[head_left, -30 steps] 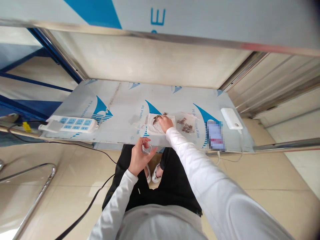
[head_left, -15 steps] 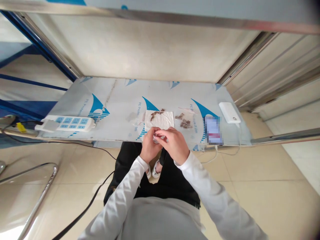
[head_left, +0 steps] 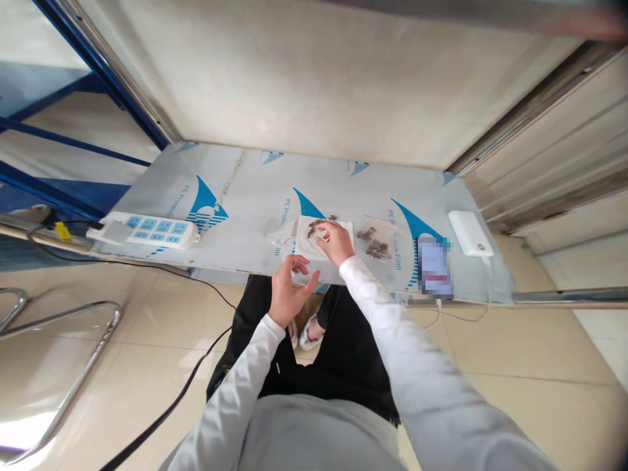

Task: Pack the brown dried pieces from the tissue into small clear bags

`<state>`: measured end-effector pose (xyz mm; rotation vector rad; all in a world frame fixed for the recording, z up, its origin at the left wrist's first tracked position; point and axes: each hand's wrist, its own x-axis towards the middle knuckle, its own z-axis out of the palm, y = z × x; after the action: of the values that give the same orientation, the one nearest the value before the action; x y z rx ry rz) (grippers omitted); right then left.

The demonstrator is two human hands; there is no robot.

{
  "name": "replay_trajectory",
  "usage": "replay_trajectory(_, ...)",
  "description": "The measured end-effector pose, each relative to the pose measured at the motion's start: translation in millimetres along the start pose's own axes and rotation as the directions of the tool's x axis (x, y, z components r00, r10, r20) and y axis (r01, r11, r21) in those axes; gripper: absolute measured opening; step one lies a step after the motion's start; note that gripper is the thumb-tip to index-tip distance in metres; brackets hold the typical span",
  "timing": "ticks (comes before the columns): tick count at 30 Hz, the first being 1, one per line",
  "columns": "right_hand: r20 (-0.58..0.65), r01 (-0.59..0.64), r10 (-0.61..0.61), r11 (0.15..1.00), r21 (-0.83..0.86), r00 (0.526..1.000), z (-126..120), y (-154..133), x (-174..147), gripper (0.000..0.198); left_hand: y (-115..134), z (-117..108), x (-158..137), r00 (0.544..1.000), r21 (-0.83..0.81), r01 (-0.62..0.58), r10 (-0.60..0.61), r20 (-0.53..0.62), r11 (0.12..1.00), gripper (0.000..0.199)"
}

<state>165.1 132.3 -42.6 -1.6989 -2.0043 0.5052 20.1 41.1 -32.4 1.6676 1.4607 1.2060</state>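
Observation:
My right hand (head_left: 337, 242) is over a white paper sheet (head_left: 307, 247), its thumb and fingers curled together at small dried brown pieces (head_left: 313, 226). Whether a piece is between those fingertips is too small to see. Just off the bench's front edge, my left hand (head_left: 288, 291) has bent fingers and a raised thumb around what looks like a small clear plastic bag (head_left: 301, 277). Right of the paper lies a clear zip bag (head_left: 387, 234) with dark brown pieces (head_left: 379, 248) in it or on it. Another clear bag (head_left: 280, 231) lies flat to the paper's left.
A white power strip (head_left: 157, 232) sits at the left of the film-covered bench (head_left: 245, 203). To the right are a phone (head_left: 434, 268) and a white power bank (head_left: 470, 233) with a cable. A black cord (head_left: 196, 373) hangs at left. A back panel (head_left: 314, 98) rises behind.
My hands, together at the bench's front edge before, are now apart. The right has moved forward onto the paper; the left stays near the edge, its fingers more spread. The view has shifted slightly.

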Motion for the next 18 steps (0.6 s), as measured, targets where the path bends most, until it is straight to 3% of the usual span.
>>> replay_trajectory(4, 0.150, 0.116, -0.101, 0.989, -0.096, 0.984, 24, 17, 37, 0.024, -7, -13, -5, 0.999, 0.009, 0.035, -0.035, -0.011, 0.999, 0.024)
replay_trajectory(8, 0.233, 0.185, -0.141, 0.966, -0.178, 0.962, 30, 21, 39, 0.023, -13, -19, -8, 0.997, 0.020, 0.071, -0.071, -0.028, 0.997, 0.024)
replay_trajectory(14, 0.223, 0.153, -0.096, 0.954, -0.256, 0.970, 30, 20, 41, 0.019, -13, -16, -4, 0.999, -0.002, 0.040, -0.040, -0.022, 0.999, 0.023)
replay_trajectory(18, 0.159, 0.100, -0.061, 0.963, -0.250, 0.985, 12, 4, 33, 0.019, -11, -14, 1, 1.000, -0.005, 0.023, -0.024, -0.019, 1.000, 0.022)
